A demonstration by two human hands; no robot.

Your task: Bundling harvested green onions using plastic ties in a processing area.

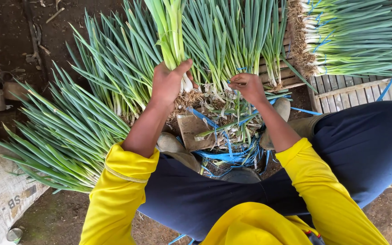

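Brown dirt ground (60, 218) is seen all around, with bits of dry stick on it. Lots of green onions (69, 131) are laid in a big fan on the left and in the middle, with their white ends pointing toward the person. A small bunch of onions (171, 31) is held up near the middle. It is gripped by the left hand (168, 84), which is closed tight around the white stems, just above the roots.

The right hand (248, 86) is seen a little to the right, down among the onion ends. Its fingers are curled in and pinched, maybe on a thin leaf or a bit of blue string, but this cannot be told for sure.

Blue string (225, 156) is piled in a loose tangle under the hands, between two muddy boots (173, 147). A brown card piece (193, 129) is laid beside it, with peeled onion scraps on top.

Tied bundles of onions (355, 38) are stacked at the top right on a wooden crate (350, 93). Blue string is wrapped around them. A white sack (1, 195) is seen at the bottom left. Yellow sleeves (119, 195) and dark blue trousers (364, 140) are worn by the person.
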